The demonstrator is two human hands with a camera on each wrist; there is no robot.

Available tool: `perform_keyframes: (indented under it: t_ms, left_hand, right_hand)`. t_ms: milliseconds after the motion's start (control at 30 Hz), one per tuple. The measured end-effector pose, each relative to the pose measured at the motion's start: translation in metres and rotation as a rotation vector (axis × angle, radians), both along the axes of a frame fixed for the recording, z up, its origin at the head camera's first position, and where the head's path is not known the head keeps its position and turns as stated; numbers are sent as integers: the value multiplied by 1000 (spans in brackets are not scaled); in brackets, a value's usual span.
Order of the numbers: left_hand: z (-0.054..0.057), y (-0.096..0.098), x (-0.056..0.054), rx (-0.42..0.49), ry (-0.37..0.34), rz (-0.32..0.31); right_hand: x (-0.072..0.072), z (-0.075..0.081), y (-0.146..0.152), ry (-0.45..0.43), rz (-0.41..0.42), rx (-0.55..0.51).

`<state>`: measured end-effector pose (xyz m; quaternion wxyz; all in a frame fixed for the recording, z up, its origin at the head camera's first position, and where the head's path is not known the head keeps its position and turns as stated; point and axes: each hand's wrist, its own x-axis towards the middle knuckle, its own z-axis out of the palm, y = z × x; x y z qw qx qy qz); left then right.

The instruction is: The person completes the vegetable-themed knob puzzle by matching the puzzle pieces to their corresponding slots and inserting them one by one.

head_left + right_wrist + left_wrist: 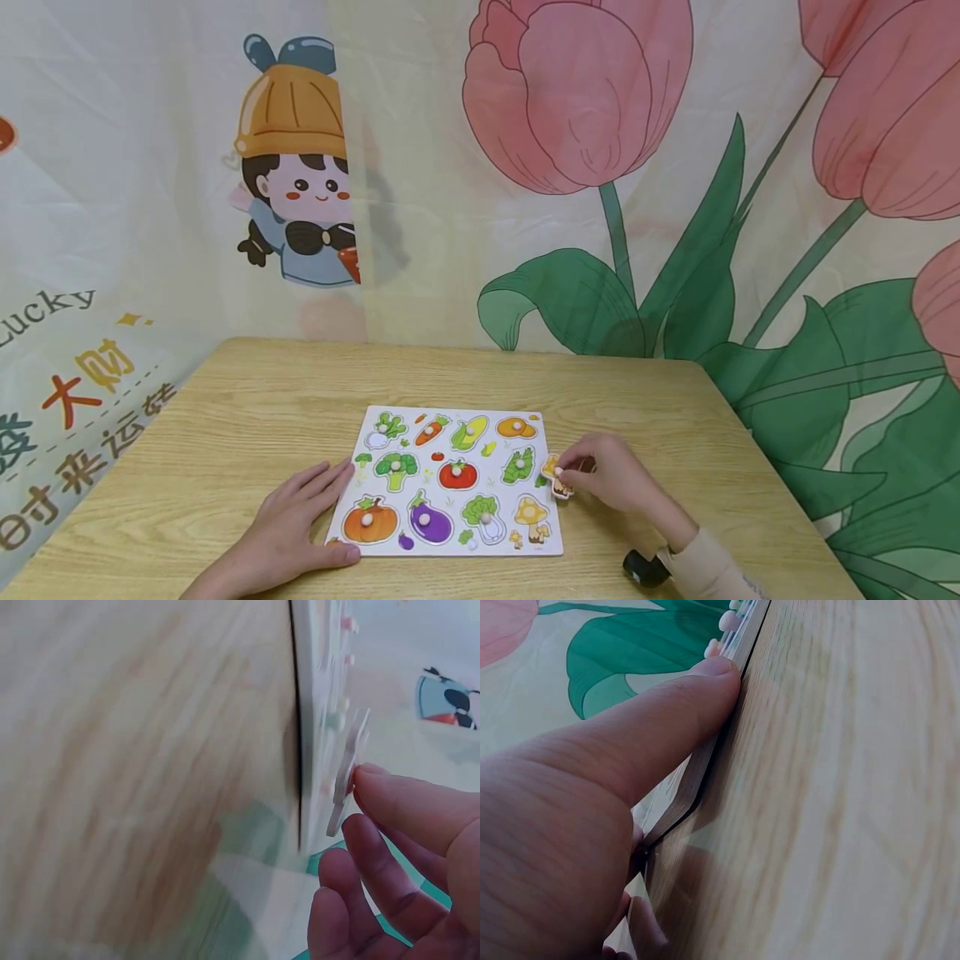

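A white vegetable puzzle board (pixel 427 546) lies flat on the wooden table. My left hand (pixel 288 525) rests at its left side, fingers extended along the edge and thumb at the front left corner; in the left wrist view the thumb (pixel 675 705) presses the board's edge. My right hand (pixel 611 471) pinches the knob of a mushroom puzzle piece (pixel 557 479) just over the board's right edge. That piece (pixel 348 772) is tilted and apart from the board in the right wrist view. The mushroom recess (pixel 532 512) at the front right shows its printed picture without a knob.
Knobbed pieces sit in the board, among them a pumpkin (pixel 378 527), an eggplant (pixel 433 529), a tomato (pixel 461 477) and a broccoli (pixel 396 479). A black object (pixel 645 568) is by the right wrist. Behind the table (pixel 300 375) hangs a printed curtain (pixel 420 208).
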<state>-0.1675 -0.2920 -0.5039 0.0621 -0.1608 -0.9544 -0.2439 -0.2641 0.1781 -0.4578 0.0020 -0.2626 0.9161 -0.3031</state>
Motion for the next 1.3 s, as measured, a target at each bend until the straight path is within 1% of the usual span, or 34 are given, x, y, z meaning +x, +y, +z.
perform_keyframes:
  t_ms: [267,500,700,833,967,1300]
  left_hand:
    - [0,0,0,-1,8,-3]
    - [1,1,1,5,11,-8]
    - [2,1,1,3,3,-5]
    - [2,1,1,-1,15,-9]
    - [3,1,1,2,21,-9]
    - [1,1,0,2,10,-4]
  right_hand:
    - [18,0,-12,-27,57,-12]
    - [27,-3,-20,-44,105,-15]
    - [31,-3,-26,-77,115,-8]
    - [32,-2,-28,-90,115,9]
    - [32,-1,-30,-90,119,12]
    - [33,-3,-34,-88,125,23]
